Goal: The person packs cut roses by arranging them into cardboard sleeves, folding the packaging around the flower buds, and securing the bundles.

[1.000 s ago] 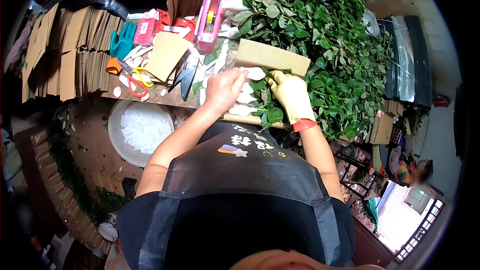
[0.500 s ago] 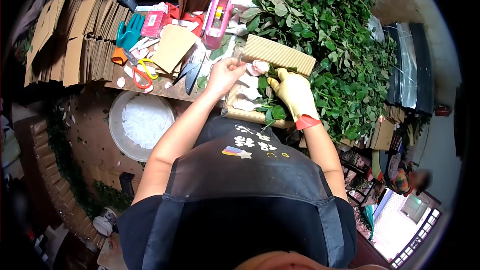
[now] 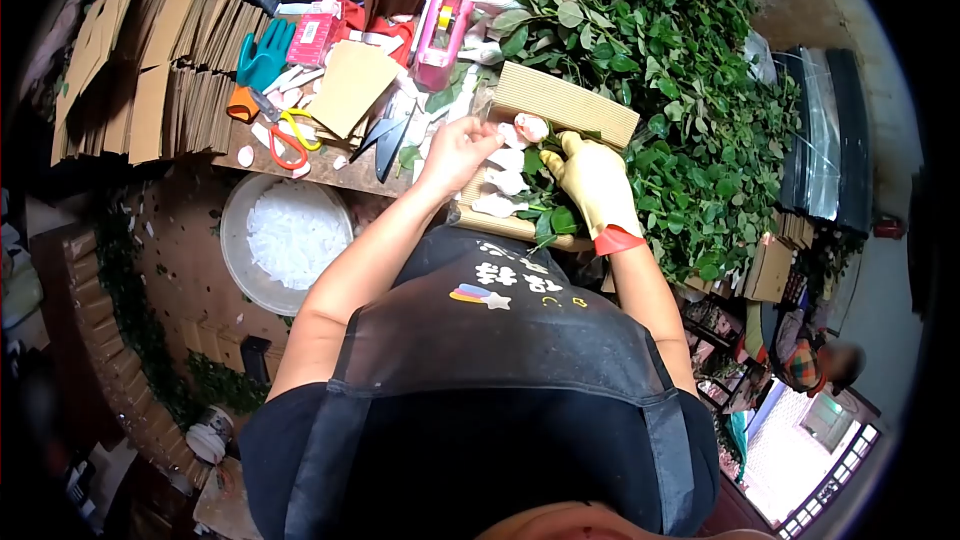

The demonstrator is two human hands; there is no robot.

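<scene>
My left hand (image 3: 462,152) is bare, its thumb and fingertips pinched together beside pale pink petals; what they hold, if anything, is too small to make out. In a yellow glove, my right hand (image 3: 597,183) closes around the stem of a pink rose (image 3: 531,127), just below its bloom. White-sleeved rose heads (image 3: 506,182) lie in a column beneath, their leafy stems pointing right. They rest on corrugated cardboard (image 3: 565,107), whose far flap stands up behind the rose.
Leafy rose stems (image 3: 690,110) are heaped at the right. Along the table lie a pink tape dispenser (image 3: 440,35), black scissors (image 3: 383,143), orange-and-yellow-handled scissors (image 3: 285,135) and a teal glove (image 3: 266,55). A tub of white pieces (image 3: 290,240) sits below; cardboard stacks (image 3: 190,70) stand left.
The pink rose has turned and shifted slightly right, away from my left fingertips. My left hand stays pinched close by. The whole view has shifted slightly.
</scene>
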